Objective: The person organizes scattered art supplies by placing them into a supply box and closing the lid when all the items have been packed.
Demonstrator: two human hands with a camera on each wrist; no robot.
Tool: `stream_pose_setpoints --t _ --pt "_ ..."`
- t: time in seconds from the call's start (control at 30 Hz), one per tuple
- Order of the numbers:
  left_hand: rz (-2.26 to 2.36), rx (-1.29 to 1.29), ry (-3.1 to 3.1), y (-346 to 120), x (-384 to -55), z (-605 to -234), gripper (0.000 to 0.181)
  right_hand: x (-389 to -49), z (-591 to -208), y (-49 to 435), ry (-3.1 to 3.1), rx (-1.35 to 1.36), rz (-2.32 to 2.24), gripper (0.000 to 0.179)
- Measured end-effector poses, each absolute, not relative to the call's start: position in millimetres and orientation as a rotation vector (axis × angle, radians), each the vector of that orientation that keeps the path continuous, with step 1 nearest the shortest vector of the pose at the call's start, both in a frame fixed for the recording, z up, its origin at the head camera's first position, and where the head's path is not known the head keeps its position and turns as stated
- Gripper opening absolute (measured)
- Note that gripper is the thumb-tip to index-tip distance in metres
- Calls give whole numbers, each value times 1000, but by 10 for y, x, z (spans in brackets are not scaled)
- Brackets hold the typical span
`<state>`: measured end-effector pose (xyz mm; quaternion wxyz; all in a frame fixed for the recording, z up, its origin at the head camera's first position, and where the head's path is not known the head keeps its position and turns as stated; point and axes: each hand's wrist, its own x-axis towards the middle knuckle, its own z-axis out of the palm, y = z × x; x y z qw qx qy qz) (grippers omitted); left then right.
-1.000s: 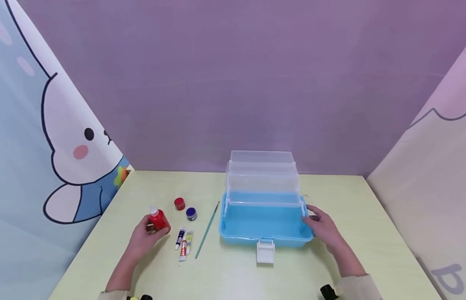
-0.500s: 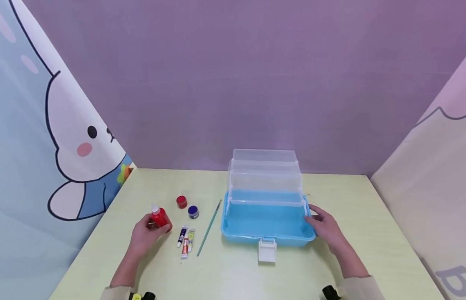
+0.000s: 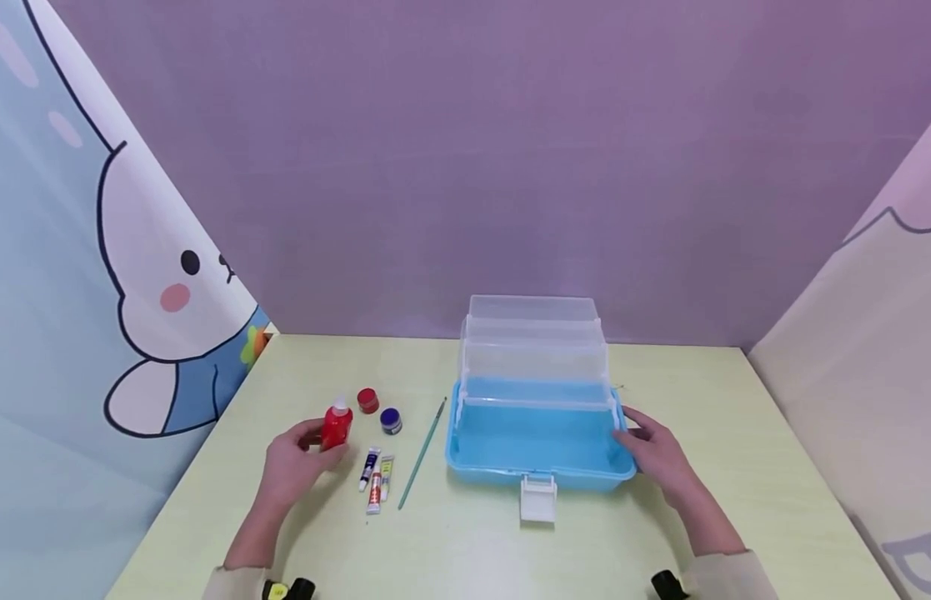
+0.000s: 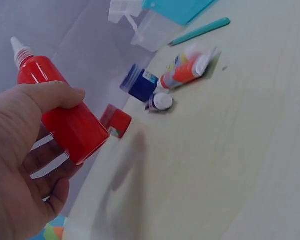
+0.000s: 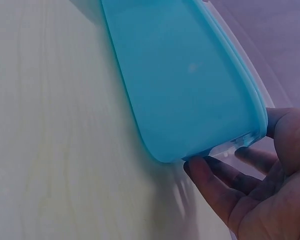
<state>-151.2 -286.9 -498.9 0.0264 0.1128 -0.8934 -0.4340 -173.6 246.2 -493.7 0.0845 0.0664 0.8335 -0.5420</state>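
Observation:
My left hand grips a red squeeze bottle with a white pointed nozzle. In the left wrist view the thumb lies across the bottle, which is held tilted above the table. At the box's right end, my right hand holds the rim and side wall of a light-blue plastic box. Its clear lid and trays are raised at the back, and its white latch hangs down in front. In the right wrist view, fingertips touch the box's end and the thumb is partly hidden.
Between the left hand and the box lie a red-lidded paint jar, a blue paint jar, a dark-blue paint tube, a red paint tube, a yellow paint tube and a teal paintbrush. A purple wall stands behind the table.
The left hand has turned the red squeeze bottle more upright and shifted it slightly right. The right hand stays at the box's end. The whole head view has shifted a little.

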Motion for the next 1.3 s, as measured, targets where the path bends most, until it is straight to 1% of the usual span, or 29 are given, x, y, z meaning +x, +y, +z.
stream_pose_setpoints --t 0.4,0.6,0.8,1.3 --pt "-1230 105 -2799 -2581 -1603 -4616 56 -1721 -4916 2469 2480 200 -1609 61" --pt "-1203 14 -2814 -2431 -1681 -4460 58 -1713 -4917 2478 2468 199 -1608 61" --pt "-1140 -41 -2831 -2331 -1722 -4376 54 -1722 -4927 2466 2466 188 -1603 63" --pt "-1002 -192 -2854 -2059 -1796 -4317 55 -1718 -4918 2464 2458 183 -1629 62"
